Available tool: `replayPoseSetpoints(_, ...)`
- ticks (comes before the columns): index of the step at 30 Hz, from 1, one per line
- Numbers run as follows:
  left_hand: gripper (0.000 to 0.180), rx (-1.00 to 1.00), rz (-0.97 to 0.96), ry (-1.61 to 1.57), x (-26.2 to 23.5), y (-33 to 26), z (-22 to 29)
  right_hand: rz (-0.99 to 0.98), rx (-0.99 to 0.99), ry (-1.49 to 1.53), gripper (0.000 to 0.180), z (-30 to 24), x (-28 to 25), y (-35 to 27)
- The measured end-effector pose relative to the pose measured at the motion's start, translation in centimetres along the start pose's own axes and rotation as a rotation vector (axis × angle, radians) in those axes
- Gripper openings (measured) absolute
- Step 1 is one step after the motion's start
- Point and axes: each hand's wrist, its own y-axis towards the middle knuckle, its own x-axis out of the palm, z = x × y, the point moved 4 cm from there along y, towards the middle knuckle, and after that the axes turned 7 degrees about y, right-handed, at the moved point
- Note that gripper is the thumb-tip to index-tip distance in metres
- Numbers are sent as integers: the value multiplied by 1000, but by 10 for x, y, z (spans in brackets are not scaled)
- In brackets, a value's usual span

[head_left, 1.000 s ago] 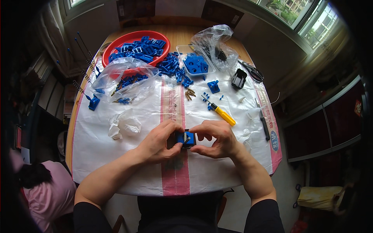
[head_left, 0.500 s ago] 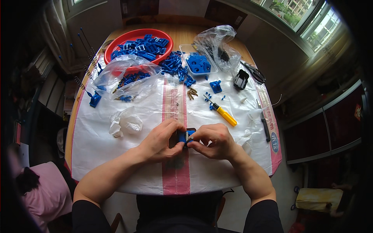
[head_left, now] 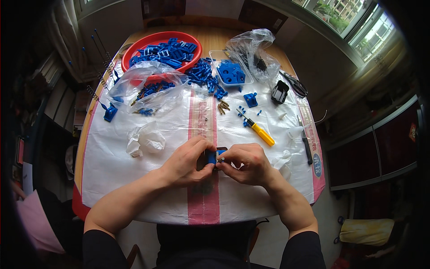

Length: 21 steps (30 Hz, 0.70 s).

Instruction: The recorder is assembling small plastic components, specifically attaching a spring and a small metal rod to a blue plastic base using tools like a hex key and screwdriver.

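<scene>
Close to the table's near side, both hands meet around a small blue plastic part (head_left: 212, 158). My left hand (head_left: 192, 161) grips it from the left, thumb below and fingers above. Thumb and forefinger of my right hand (head_left: 246, 163) pinch a small greyish piece (head_left: 221, 159) against the part's right side. Its exact kind is too small to tell, and my fingers hide much of the blue part. A dark edge shows just above it. Beyond my right hand lies a yellow-handled screwdriver (head_left: 261, 134), its tip beside several tiny blue pieces (head_left: 242, 110).
At the back stand a red basin (head_left: 199, 50) of blue parts, a clear tub (head_left: 250, 80) and plastic bags (head_left: 172, 80). Crumpled tissue (head_left: 145, 140) lies left; a black-handled knife (head_left: 307, 148) and scissors (head_left: 295, 85) lie right. Spring-mounted blue pieces (head_left: 109, 113) stand at the left edge.
The greyish piece in my right fingers has turned slightly and shows its end more. My left hand keeps its hold. A person in pink at the lower left has moved down and left.
</scene>
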Motion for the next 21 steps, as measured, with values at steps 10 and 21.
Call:
replayPoseSetpoints(10, 47, -18, -20, -14, -1, -1, -1, -20, 68, 42, 12, 0, 1, 0)
replayPoseSetpoints(21, 89, 4, 19, 3, 3, -2, -2, -53, 66, 27, 14, 3, 0, -1)
